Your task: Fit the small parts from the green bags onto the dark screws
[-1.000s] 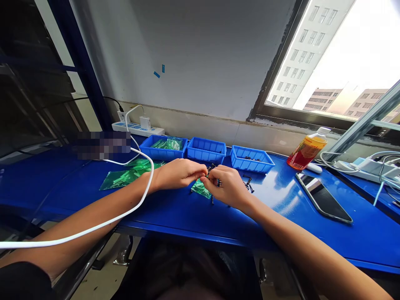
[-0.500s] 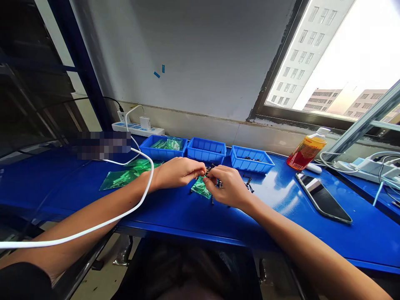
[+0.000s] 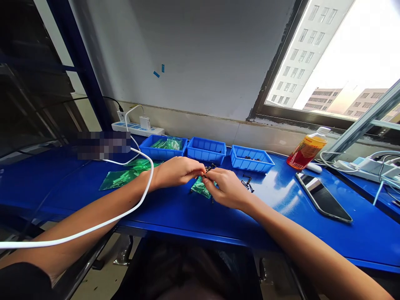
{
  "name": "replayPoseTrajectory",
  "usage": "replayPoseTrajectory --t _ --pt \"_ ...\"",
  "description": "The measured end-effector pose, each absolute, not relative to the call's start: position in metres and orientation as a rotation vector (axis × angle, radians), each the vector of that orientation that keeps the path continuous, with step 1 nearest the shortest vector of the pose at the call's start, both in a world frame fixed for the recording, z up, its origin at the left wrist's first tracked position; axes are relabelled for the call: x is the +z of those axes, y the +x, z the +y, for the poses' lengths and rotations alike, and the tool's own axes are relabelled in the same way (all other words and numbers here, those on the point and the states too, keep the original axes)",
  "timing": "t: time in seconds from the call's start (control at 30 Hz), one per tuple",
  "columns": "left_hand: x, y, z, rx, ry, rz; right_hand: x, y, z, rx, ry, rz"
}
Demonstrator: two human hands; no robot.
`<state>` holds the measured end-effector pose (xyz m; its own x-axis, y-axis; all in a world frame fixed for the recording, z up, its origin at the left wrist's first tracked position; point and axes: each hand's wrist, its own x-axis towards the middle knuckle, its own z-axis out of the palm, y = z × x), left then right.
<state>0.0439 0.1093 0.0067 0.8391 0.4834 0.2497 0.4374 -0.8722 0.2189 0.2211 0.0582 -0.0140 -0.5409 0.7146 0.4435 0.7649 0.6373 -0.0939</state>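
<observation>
My left hand point(image 3: 180, 171) and my right hand point(image 3: 227, 186) meet over the blue table, fingertips pinched together. Between them is a small dark screw point(image 3: 205, 175), mostly covered by the fingers. Just below the fingertips lies a small green plastic bag point(image 3: 201, 188). Loose dark screws point(image 3: 248, 183) are scattered to the right of my right hand, and more show behind the fingertips. Beside my left forearm, flat green bags point(image 3: 120, 179) with pale pieces inside rest on the table.
Three blue bins stand along the wall: a left bin point(image 3: 146, 152) with green bags, a middle bin point(image 3: 206, 156), a right bin point(image 3: 253, 166) with small dark parts. A white cable point(image 3: 137, 204) crosses my left forearm. A phone point(image 3: 323, 198) and a bottle point(image 3: 308, 150) sit right.
My right hand has shifted very slightly, its fingers now lower and more closed against the left fingertips. The left hand stays nearly in place.
</observation>
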Motion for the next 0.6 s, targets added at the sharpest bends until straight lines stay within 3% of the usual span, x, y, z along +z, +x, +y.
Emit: replayPoseTrajectory --t 0.6 --pt "0.0082 0.0447 0.1075 0.391 2.845 0.775 -0.0141 0.2183 0.0569 -0.193 -1.215 -2.324"
